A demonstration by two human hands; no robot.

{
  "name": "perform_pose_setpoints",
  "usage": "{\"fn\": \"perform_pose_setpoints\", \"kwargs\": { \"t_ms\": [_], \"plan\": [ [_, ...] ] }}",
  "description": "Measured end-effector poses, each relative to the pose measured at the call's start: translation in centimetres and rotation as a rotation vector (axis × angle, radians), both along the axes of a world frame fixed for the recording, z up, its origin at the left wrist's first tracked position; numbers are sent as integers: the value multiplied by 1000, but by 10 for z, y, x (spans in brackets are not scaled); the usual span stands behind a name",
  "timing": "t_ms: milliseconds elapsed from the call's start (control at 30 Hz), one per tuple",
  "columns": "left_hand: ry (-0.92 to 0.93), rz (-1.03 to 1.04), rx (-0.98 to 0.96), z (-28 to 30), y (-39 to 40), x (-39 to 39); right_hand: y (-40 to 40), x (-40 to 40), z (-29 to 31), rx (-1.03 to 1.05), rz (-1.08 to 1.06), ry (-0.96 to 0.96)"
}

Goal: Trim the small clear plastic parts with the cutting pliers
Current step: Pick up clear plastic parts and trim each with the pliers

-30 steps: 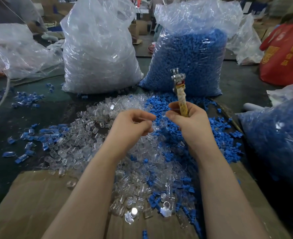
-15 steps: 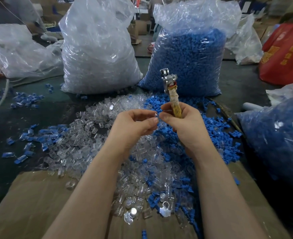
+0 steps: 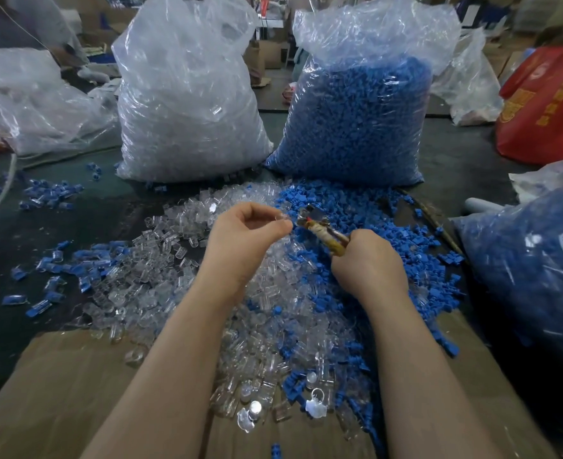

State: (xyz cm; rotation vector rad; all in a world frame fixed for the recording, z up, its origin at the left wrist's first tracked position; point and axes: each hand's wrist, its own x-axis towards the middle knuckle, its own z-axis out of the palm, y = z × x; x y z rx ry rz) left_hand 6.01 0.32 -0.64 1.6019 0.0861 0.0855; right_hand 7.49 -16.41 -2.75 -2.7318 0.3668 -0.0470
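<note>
Glossy clear plastic parts (image 3: 161, 260); metal-headed pliers (image 3: 320, 231).

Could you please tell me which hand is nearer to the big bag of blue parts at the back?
Right. The right hand, gripping the cutting pliers, lies just below the bag of blue parts; the left hand is farther left, nearer the bag of clear parts.

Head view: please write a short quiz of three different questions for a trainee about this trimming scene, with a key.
1. True or false: the right hand grips the pliers.
2. What does the left hand pinch? A) a blue part B) a clear part C) nothing
3. Fill in: the tall bag behind the pile, on the right, holds ____ parts.

Key: 1 true; 2 B; 3 blue.
</note>
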Motion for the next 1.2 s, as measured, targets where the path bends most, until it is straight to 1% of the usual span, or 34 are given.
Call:
{"fn": "perform_pose_setpoints", "kwargs": {
  "t_ms": [100,233,400,533,667,933,1100,1200],
  "plan": [
    [-26,11,-100,3,-1,-1,1,1,-1,9,22,6],
    [-6,-27,-159,3,0,-2,-1,2,-3,3,33,-12],
    [11,-11,-148,2,0,-2,1,4,-6,24,75,-24],
    [38,7,-187,4,1,-2,3,3,-7,38,83,-49],
    [52,4,-211,4,1,-2,3,3,-8,-10,99,-33],
    [56,23,-242,3,4,-1,3,3,-9,9,96,-135],
    [59,25,-232,2,4,-1,3,3,-8,-48,104,-76],
    [50,10,-227,2,4,-2,3,3,-7,-46,87,-52]
  ]
}}
